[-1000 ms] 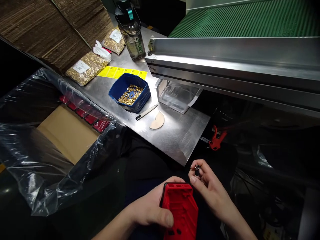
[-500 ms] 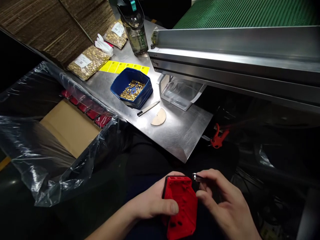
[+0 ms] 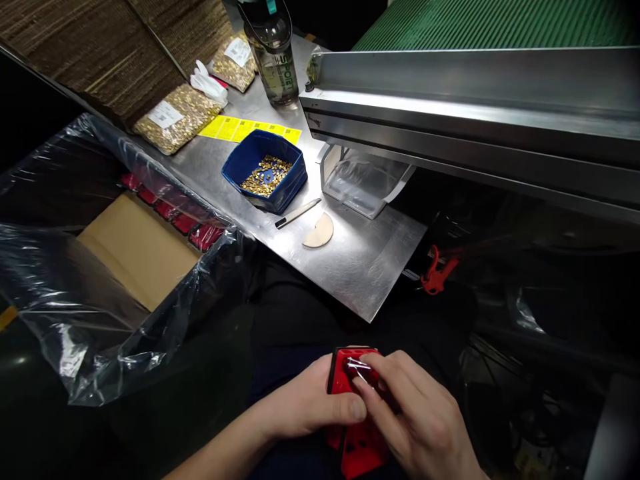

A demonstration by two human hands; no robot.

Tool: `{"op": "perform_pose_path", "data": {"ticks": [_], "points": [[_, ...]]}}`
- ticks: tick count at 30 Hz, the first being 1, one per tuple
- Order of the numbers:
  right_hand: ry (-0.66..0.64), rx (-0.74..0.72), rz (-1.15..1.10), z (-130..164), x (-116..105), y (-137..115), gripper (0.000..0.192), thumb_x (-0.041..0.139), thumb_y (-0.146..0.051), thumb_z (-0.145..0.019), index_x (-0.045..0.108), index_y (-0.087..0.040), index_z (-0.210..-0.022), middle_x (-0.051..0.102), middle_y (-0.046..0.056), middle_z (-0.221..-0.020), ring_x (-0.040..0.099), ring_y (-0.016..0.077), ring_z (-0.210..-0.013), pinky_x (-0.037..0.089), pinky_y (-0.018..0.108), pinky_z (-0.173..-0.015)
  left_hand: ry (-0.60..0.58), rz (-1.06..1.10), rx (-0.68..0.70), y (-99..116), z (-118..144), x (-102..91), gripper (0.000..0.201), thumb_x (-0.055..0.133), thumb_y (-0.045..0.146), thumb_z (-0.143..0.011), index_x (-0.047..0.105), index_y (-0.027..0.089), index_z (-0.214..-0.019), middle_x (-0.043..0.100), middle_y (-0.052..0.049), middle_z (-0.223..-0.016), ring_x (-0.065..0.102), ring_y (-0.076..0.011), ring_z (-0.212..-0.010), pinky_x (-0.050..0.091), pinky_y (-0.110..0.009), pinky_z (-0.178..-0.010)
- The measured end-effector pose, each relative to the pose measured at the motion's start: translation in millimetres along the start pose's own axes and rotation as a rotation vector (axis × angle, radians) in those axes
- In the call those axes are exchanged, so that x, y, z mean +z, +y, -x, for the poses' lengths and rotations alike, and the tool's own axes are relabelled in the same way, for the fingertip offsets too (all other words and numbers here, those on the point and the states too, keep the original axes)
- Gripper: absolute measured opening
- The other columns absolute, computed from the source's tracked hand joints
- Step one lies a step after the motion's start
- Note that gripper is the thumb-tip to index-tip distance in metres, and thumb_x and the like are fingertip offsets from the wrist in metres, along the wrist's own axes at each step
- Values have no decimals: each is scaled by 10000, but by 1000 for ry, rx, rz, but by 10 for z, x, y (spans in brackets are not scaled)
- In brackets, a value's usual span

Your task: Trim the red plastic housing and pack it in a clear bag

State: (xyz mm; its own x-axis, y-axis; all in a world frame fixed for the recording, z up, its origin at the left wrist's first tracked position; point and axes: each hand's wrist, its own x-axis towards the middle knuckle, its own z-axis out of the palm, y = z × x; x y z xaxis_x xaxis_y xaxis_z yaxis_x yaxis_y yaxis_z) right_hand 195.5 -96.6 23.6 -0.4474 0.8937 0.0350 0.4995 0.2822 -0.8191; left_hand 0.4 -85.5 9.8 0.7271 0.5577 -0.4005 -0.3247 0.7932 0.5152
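My left hand (image 3: 320,403) grips a red plastic housing (image 3: 340,383) with a black rim, its thumb lying across the hollow inner side. The housing is held above my lap, tilted toward me. In my right hand (image 3: 417,417) is a small shiny metal nail clipper (image 3: 357,365), pinched between thumb and fingers. Its jaw end sits over the upper part of the housing's inside; whether it touches the plastic I cannot tell. My right fingers cover the housing's right side.
On the metal table (image 3: 360,267) are a blue bin (image 3: 240,157) of small brass pieces, a pen-like tool (image 3: 299,213), a wooden disc piece (image 3: 320,231) and a bottle (image 3: 280,73). A plastic-lined box (image 3: 140,250) stands left; a conveyor (image 3: 475,100) runs along the right.
My right hand has moved left, bringing the nail clipper from beside the housing's right edge to over its inside. My left hand keeps its hold on the housing.
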Motion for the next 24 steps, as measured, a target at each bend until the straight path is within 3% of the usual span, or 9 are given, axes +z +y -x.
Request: {"op": "perform_pose_path", "data": {"ticks": [7, 15, 19, 24], "points": [[17, -65, 132, 21, -42, -44, 274, 599, -165, -996, 621, -177, -1270, 672, 88, -852, 628, 214, -708, 542, 320, -625, 56, -60, 21, -9, 20, 62, 550, 814, 607, -789, 630, 163, -1057, 552, -21, -949, 522, -173, -850, 452, -352, -925], [-58, -72, 167, -81, -129, -101, 179, 511, -147, -1047, 658, -146, -1150, 639, 65, -840, 584, 185, -716, 468, 302, -624, 29, -123, 20, -54, 6, 35, 543, 784, 610, -821, 643, 127, -1025, 588, -37, -945, 531, -163, -846, 450, -287, -820], [-195, 37, -16, -124, -261, -50, 140, 520, -201, -1058, 655, -212, -1022, 594, 7, -804, 570, 147, -695, 441, 276, -616, -34, -62, 0, -60, 5, 10, 604, 785, 630, -811, 659, 135, -1132, 609, -43, -955, 560, -181, -881, 451, -292, -834], [-75, 186, -84, -92, -308, 20, 68, 584, -248, -1036, 629, -238, -1086, 572, -11, -835, 562, 134, -718, 456, 261, -627, -31, -28, -35, -47, 17, -31, 690, 782, 637, -808, 630, 150, -1273, 641, -80, -1044, 590, -232, -970, 464, -347, -905]]}}
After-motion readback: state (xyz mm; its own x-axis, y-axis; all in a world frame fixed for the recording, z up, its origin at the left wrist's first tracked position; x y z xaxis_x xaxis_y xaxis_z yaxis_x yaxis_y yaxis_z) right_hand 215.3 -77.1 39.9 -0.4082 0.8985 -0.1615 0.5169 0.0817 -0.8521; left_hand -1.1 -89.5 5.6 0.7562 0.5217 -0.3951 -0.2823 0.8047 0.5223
